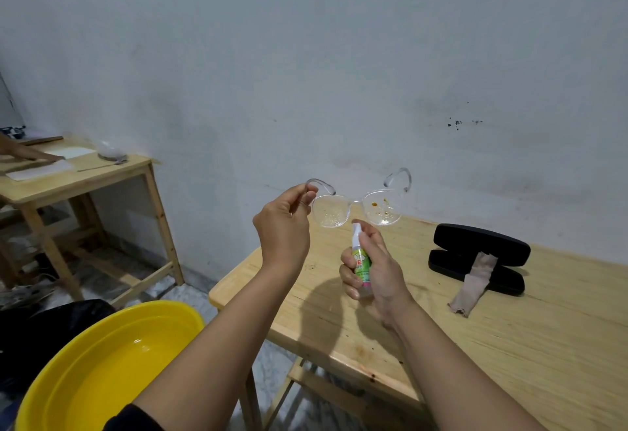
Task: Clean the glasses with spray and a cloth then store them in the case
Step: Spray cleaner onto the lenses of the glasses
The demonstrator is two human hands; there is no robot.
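Spraying is the step in hand: the left hand [283,226] pinches the glasses [356,208] by one temple above the table [509,345], the right hand [373,274] grips the spray bottle [361,259] at their 6 o'clock, and wiping next calls for the cloth [474,282] across the open case [479,253] at 3 o'clock.

Clear glasses [360,208], brown-speckled; green-labelled spray [361,260]; black case [479,255]; yellow basin [102,362]

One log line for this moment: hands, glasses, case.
left hand: holds glasses up by temple | right hand: spray bottle aimed at stained lenses | case: open on table, cloth draped over it
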